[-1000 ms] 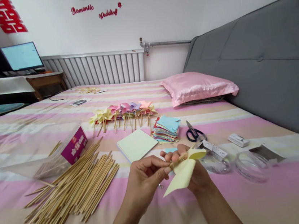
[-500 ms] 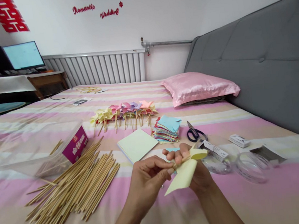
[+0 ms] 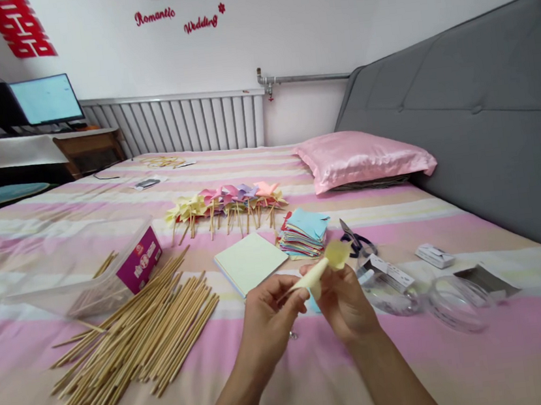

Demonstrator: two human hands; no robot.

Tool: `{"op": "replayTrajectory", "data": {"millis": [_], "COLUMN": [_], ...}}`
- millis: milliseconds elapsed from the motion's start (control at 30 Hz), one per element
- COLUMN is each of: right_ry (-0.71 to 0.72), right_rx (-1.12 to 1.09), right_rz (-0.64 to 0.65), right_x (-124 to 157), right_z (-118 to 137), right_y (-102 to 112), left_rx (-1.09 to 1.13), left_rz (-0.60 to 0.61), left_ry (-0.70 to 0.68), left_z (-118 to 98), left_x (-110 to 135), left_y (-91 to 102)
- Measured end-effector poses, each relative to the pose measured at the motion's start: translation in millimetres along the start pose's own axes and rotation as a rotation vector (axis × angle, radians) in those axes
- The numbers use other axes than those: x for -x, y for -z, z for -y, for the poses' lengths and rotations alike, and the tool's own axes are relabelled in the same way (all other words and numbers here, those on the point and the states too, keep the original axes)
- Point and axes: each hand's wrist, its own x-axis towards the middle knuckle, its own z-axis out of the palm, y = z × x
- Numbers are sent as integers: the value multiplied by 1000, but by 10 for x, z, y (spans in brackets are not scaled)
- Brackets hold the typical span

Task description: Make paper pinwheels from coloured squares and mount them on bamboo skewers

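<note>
A pale yellow paper pinwheel (image 3: 312, 279) is held up between my two hands above the bed. My left hand (image 3: 270, 314) pinches its left end between thumb and fingers. My right hand (image 3: 346, 308) has its fingers closed on the paper's right side, partly hidden behind it. Whether a stick is in the hands too cannot be made out. Just beyond my left hand lies a pad of pale green square paper (image 3: 251, 263). A stack of cut coloured paper squares (image 3: 304, 232) sits past my right hand, with dark-handled scissors (image 3: 358, 241) to its right.
Many loose wooden sticks (image 3: 135, 350) lie at the left, beside a clear plastic box (image 3: 84, 251). Finished pinwheels (image 3: 226, 201) lie in a row farther back. Clear round cases (image 3: 455, 304) and a small white box (image 3: 435, 254) are at right. Behind is a pink pillow (image 3: 363, 157).
The paper pinwheel has turned in my hands, so its broad blade no longer hangs down toward me. My right hand has shifted slightly left, and its fingers have changed position on the paper.
</note>
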Motion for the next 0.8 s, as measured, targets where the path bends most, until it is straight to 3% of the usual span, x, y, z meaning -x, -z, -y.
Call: {"op": "replayTrajectory", "data": {"millis": [133, 267, 400, 500, 633, 800], "right_ry": [41, 28, 30, 119, 253, 318], "right_rx": [-28, 0, 137, 250, 439, 613], "right_rz": [-191, -266, -304, -373, -368, -325], "right_x": [-72, -126, -154, -176, -189, -176], "right_z": [-32, -72, -53, 22, 137, 197], "right_y": [7, 88, 170, 212, 246, 277], "left_rx": [-199, -381, -286, -231, -221, -277], "left_rz": [33, 85, 55, 16, 16, 34], "left_ry": [-4, 22, 83, 104, 116, 100], "left_z": [117, 222, 265, 255, 230, 206], "left_x": [-79, -116, -146, -166, -167, -147], "left_y": [73, 140, 181, 210, 224, 206]}}
